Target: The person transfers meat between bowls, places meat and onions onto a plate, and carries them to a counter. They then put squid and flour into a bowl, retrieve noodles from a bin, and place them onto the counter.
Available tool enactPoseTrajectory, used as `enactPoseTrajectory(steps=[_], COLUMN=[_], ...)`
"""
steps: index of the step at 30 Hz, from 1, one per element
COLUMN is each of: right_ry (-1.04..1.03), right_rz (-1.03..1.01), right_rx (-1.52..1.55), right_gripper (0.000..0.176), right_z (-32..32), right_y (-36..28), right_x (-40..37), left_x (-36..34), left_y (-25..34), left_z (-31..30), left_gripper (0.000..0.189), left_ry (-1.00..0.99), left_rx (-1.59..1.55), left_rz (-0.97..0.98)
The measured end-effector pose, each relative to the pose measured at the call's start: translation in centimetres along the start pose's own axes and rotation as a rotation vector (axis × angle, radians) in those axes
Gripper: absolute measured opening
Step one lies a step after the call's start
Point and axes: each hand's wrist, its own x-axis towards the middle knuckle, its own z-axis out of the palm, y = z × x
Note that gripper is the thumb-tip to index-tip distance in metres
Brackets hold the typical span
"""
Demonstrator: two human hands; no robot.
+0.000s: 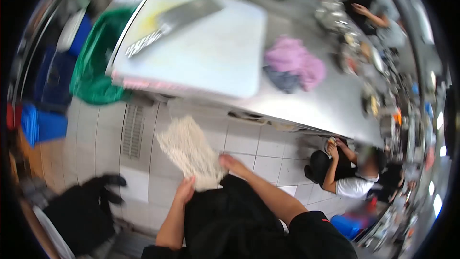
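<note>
A cream-coloured, wrinkled cloth hangs in front of my body, above the tiled floor. My left hand grips its lower left edge, fingers closed. On the other side, my right hand pinches the cloth's right edge. Motion blurs the cloth a little, so its weave cannot be made out. Beyond it, on the steel table, lies a large white cutting board. A wide-bladed cleaver with a black-and-white patterned handle rests on that board. Neither hand touches the board or the cleaver.
A pink cloth and a grey cloth lie on the steel table. A bin with a green liner stands at its left end. One person sits low at right; another works across the table. Dark clothing shows lower left.
</note>
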Motion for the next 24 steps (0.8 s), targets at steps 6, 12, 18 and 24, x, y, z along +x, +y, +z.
enactPoseTrajectory(steps=[6, 12, 18, 24], right_ry=[0.049, 0.413, 0.661, 0.923], right_rz=[0.207, -0.106, -0.216, -0.590], right_rx=[0.138, 0.682, 0.684, 0.931], right_gripper=[0.049, 0.037, 0.034, 0.041], right_z=[-1.1, -8.4, -20.2, -30.7], right_y=[-6.5, -3.2, -1.0, -0.8], right_x=[-18.1, -27.8, -37.2, -44.5], left_x=[-2.3, 1.3, 5.2, 8.2], left_y=[-2.0, -0.9, -2.8, -6.3], left_z=[6.0, 24.2, 35.7, 40.0], left_gripper=[0.040, 0.043, 0.047, 0.041], left_ry=[-0.369, -0.722, -0.628, -0.431], left_rx=[0.541, 1.008, 1.056, 1.455], left_rz=[-0.188, -0.077, -0.026, 0.033])
